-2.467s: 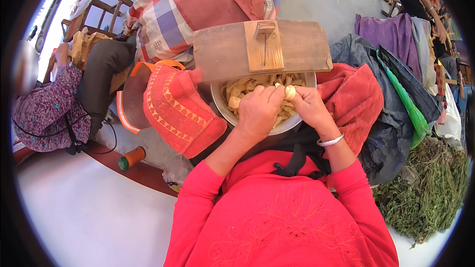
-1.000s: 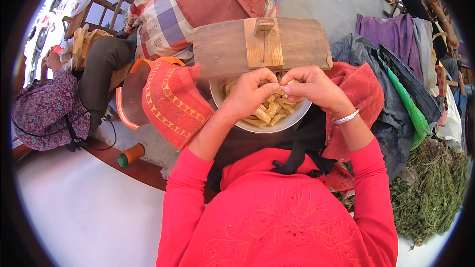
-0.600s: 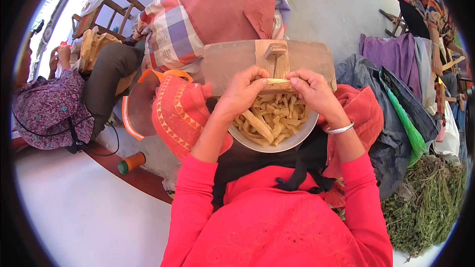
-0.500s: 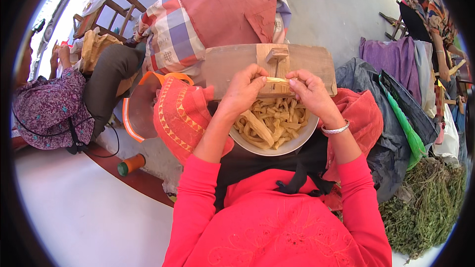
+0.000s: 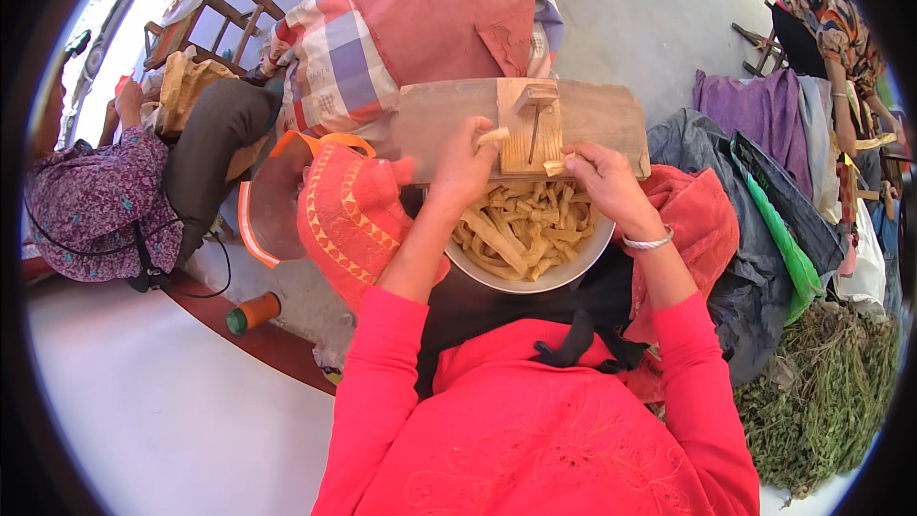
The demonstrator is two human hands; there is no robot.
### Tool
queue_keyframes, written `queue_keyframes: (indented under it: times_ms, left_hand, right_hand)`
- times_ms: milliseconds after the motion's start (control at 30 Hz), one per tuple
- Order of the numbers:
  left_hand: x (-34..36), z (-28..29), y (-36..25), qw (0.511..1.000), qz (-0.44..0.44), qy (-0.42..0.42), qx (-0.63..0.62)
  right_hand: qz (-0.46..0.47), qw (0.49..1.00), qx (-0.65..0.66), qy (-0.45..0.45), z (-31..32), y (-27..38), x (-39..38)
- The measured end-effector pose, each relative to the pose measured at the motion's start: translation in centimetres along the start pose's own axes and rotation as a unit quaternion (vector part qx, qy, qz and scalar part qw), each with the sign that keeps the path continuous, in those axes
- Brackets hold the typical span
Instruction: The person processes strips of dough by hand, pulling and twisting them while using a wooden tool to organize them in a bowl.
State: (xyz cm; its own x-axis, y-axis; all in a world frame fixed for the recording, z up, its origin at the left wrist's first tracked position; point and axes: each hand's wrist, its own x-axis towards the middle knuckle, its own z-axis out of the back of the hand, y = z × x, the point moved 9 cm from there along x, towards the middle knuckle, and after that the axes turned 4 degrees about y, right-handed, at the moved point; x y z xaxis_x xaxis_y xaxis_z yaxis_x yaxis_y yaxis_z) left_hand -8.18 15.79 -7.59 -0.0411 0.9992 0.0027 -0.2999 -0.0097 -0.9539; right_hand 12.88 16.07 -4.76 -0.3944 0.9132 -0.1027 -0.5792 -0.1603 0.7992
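Note:
My left hand (image 5: 464, 164) pinches a short pale yellow strip (image 5: 494, 136) over the left part of a wooden board (image 5: 602, 115). Between thumb and fingers of my right hand (image 5: 607, 178) is another pale yellow piece (image 5: 554, 168), close to the board's near edge. The two pieces are apart. On the board is a lighter wooden panel with a small raised block (image 5: 537, 94) and a thin upright metal piece, its exact shape unclear. Just below my hands, a white bowl (image 5: 537, 289) holds many soft yellowish strips (image 5: 530, 237), whose kind I cannot make out.
Red cloths (image 5: 349, 205) lie on both sides of the bowl. Beyond the board stands a cloth-covered bundle (image 5: 430, 10). An orange thread spool (image 5: 254, 312) lies at left, beside a seated person (image 5: 105, 201). Dried plants (image 5: 821, 401) are heaped at right; another person works at far right.
Half a second ago both hands held one strip stretched between them above the board. Now it is in two pieces, one in each hand, and my hands have moved apart.

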Motion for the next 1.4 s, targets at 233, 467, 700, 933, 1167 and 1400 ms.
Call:
queue_keyframes:
  times_ms: [233,467,700,933,1167,1400]
  left_hand:
    - [-4.7,-5.3,-3.6,0.932,0.110,0.237,-0.250]
    - [-7.5,-7.1,-4.5,0.927,0.092,0.315,-0.181]
    - [-9.3,-6.5,-1.8,0.899,0.183,0.272,-0.290]
    - [-12.2,-11.5,-3.1,0.859,0.229,0.364,-0.277]
    - [-14.2,-6.2,-5.3,0.898,0.140,0.408,-0.084]
    - [-13.4,5.2,-29.9,0.910,-0.267,0.219,0.229]
  right_hand:
    - [-0.108,0.970,0.166,0.138,-2.2,2.1,-5.2]
    - [0.094,0.988,-0.077,0.100,-1.5,6.1,-6.6]
    - [0.100,0.985,-0.135,-0.031,0.4,5.4,-7.4]
    - [0.163,0.959,-0.199,-0.115,-1.7,8.2,-8.6]
    - [0.049,0.961,-0.225,-0.151,3.9,5.2,-9.0]
    - [0.305,0.945,0.013,0.119,2.1,19.5,-12.4]
